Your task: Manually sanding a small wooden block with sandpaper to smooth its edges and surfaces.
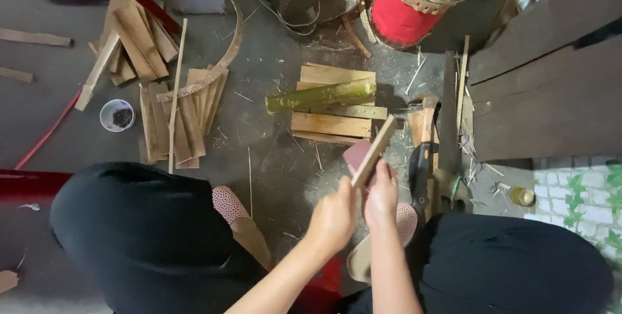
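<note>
Left hand (334, 218) clenched around lower end of a bamboo slat (374, 151), slat tilted up to the right. Right hand (381, 197) grasps a dark red sandpaper sheet (357, 154) touching the slat. Green bamboo tube (321, 95) lies on flat slats (330, 124) further out on the floor (65, 119); knife (421, 171) just right of hands

bamboo slat (374, 151) | pale, flat, tilted up-right | against maroon sandpaper sheet (358, 154) (partly hidden)
</note>
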